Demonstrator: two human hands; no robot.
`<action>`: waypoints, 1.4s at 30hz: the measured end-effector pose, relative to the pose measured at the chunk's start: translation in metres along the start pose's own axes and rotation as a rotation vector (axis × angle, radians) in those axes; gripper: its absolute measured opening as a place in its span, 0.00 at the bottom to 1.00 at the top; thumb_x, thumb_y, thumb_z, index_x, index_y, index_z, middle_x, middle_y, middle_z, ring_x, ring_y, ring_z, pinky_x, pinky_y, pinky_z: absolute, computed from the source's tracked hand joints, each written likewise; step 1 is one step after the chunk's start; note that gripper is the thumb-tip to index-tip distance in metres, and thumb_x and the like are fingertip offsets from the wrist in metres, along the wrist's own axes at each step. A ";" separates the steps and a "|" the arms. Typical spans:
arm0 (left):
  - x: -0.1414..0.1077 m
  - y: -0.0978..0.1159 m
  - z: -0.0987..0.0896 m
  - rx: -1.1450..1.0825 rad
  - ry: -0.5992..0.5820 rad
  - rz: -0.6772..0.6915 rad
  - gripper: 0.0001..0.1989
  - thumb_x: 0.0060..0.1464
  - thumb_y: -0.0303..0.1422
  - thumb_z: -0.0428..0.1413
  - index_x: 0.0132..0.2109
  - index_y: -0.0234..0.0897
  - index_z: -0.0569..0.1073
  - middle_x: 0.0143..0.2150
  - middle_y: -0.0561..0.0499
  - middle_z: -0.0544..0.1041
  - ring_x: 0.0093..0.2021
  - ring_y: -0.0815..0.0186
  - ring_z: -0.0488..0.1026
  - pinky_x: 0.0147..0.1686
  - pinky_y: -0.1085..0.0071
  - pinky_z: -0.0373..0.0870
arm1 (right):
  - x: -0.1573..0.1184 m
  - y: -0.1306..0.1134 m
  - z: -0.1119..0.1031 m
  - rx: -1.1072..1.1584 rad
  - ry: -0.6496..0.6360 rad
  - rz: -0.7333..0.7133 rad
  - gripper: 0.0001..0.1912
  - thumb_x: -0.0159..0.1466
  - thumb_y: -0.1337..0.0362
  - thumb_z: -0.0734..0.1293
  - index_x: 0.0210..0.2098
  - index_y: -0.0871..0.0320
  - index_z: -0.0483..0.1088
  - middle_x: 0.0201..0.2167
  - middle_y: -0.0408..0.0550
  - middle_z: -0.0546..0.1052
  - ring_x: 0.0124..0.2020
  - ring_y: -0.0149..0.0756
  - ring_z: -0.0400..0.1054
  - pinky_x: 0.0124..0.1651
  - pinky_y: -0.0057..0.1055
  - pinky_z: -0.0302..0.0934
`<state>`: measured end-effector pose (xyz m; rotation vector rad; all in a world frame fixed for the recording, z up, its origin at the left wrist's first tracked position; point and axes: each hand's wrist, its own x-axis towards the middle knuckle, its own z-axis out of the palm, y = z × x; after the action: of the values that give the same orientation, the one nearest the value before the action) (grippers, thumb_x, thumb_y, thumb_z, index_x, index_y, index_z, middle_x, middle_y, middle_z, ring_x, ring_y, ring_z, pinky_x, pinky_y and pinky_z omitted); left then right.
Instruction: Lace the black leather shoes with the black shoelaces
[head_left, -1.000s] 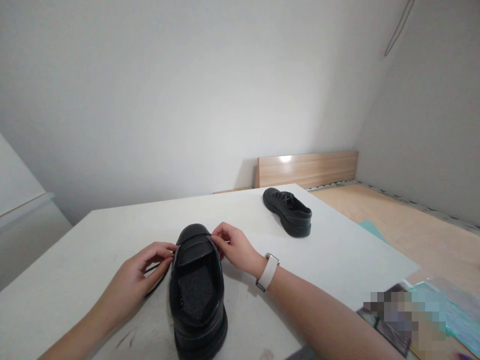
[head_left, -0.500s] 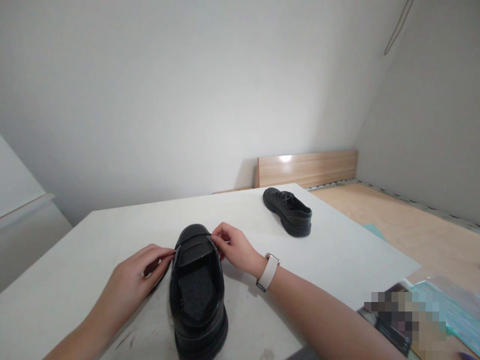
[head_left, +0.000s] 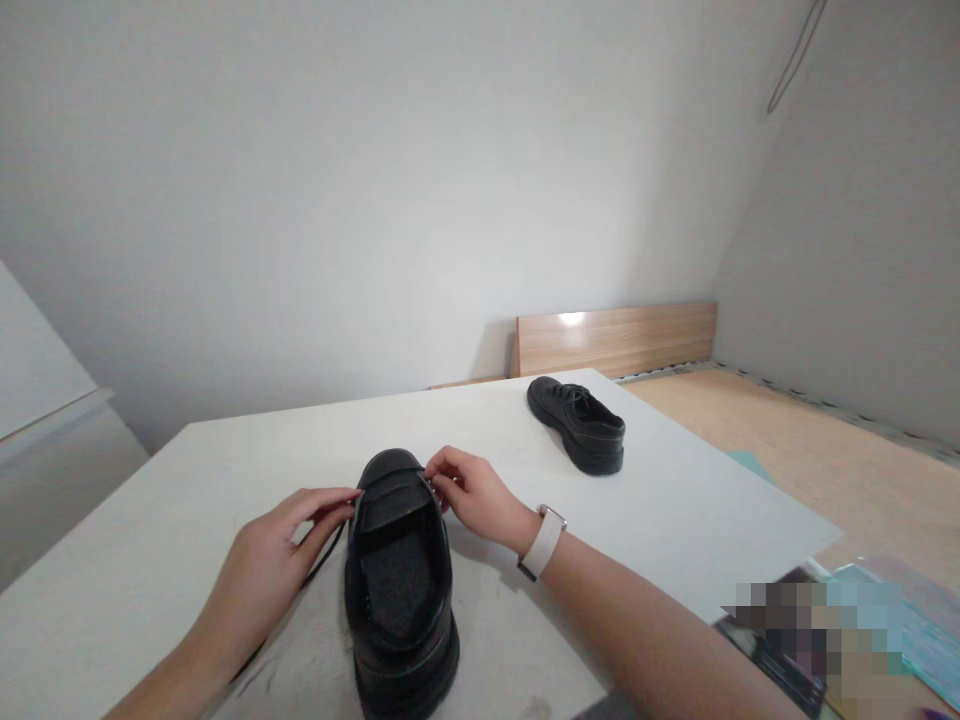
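A black leather shoe (head_left: 403, 620) stands on the white table with its heel toward me and its toe pointing away. At the left edge of its lacing opening, my left hand (head_left: 281, 545) pinches a thin black shoelace (head_left: 324, 556), which trails down beneath the hand and wrist. My right hand (head_left: 476, 495), with a pale-banded watch (head_left: 542, 543) on the wrist, is closed in a pinch at the right edge of the same opening. The shoe's tongue (head_left: 394, 500) lies between both hands. What exactly the right fingertips grip is partly hidden.
A second black shoe (head_left: 577, 425), with its lace tied, rests farther back on the white table (head_left: 660, 520). Beyond the right edge are a wooden surface (head_left: 810, 450) and plastic packets (head_left: 930, 630). A wooden board (head_left: 615, 340) stands by the wall.
My left fingers have shifted slightly up and right along the shoe's edge, and more of the trailing lace shows below them. The right hand stays at its edge.
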<state>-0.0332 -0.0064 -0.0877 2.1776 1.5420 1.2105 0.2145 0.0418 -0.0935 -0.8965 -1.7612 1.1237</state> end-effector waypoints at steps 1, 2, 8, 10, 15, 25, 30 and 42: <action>0.000 0.000 0.000 0.007 0.022 0.028 0.18 0.58 0.52 0.56 0.41 0.44 0.81 0.40 0.50 0.83 0.42 0.59 0.79 0.44 0.69 0.72 | 0.000 -0.001 -0.001 -0.042 0.017 -0.036 0.08 0.65 0.76 0.63 0.35 0.58 0.70 0.29 0.42 0.72 0.31 0.31 0.68 0.36 0.29 0.64; 0.000 0.000 0.000 0.012 0.039 0.053 0.18 0.58 0.51 0.56 0.40 0.45 0.81 0.40 0.50 0.82 0.42 0.58 0.78 0.45 0.68 0.72 | -0.001 -0.003 -0.003 -0.098 0.041 -0.081 0.08 0.64 0.77 0.65 0.35 0.59 0.71 0.31 0.43 0.73 0.34 0.32 0.68 0.40 0.30 0.64; 0.001 0.009 0.002 -0.051 0.026 -0.108 0.19 0.55 0.53 0.56 0.39 0.44 0.81 0.40 0.50 0.83 0.40 0.58 0.79 0.39 0.69 0.74 | 0.000 -0.006 -0.006 -0.279 0.142 -0.153 0.06 0.61 0.75 0.71 0.32 0.58 0.78 0.32 0.46 0.75 0.34 0.32 0.66 0.40 0.30 0.62; 0.002 0.010 0.003 -0.083 0.018 -0.166 0.19 0.54 0.53 0.57 0.39 0.44 0.80 0.39 0.50 0.84 0.39 0.57 0.80 0.40 0.68 0.74 | 0.001 -0.004 -0.005 -0.249 0.157 -0.104 0.06 0.59 0.74 0.72 0.32 0.58 0.78 0.30 0.44 0.76 0.32 0.32 0.66 0.39 0.30 0.61; 0.002 0.015 0.001 -0.143 -0.007 -0.233 0.20 0.52 0.53 0.57 0.38 0.42 0.79 0.36 0.49 0.83 0.37 0.57 0.80 0.40 0.68 0.76 | 0.001 -0.002 0.000 -0.151 0.142 -0.016 0.06 0.63 0.73 0.68 0.36 0.61 0.78 0.28 0.45 0.79 0.28 0.31 0.71 0.33 0.27 0.65; 0.038 0.049 -0.017 0.080 -0.314 -0.136 0.17 0.49 0.43 0.55 0.40 0.39 0.81 0.41 0.45 0.83 0.34 0.56 0.80 0.36 0.65 0.75 | -0.016 -0.083 0.004 -0.781 -0.035 -0.072 0.22 0.68 0.49 0.64 0.50 0.61 0.73 0.38 0.55 0.82 0.39 0.42 0.77 0.38 0.31 0.65; 0.061 0.054 -0.018 0.312 -0.577 -0.106 0.19 0.44 0.27 0.50 0.38 0.41 0.83 0.39 0.49 0.85 0.36 0.58 0.81 0.38 0.69 0.72 | 0.002 -0.098 0.017 -1.157 -0.213 -0.020 0.10 0.65 0.69 0.64 0.43 0.64 0.76 0.38 0.61 0.81 0.41 0.49 0.77 0.38 0.34 0.68; 0.065 0.064 -0.005 0.491 -0.455 -0.052 0.07 0.48 0.26 0.55 0.27 0.37 0.77 0.32 0.42 0.81 0.35 0.54 0.78 0.35 0.65 0.66 | 0.005 -0.099 0.035 -1.214 -0.089 -0.024 0.12 0.68 0.73 0.59 0.40 0.63 0.75 0.41 0.59 0.79 0.44 0.49 0.76 0.39 0.39 0.70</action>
<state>0.0149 0.0211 -0.0147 2.4429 1.7926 0.2870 0.1686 0.0008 -0.0090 -1.4833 -2.4998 -0.0667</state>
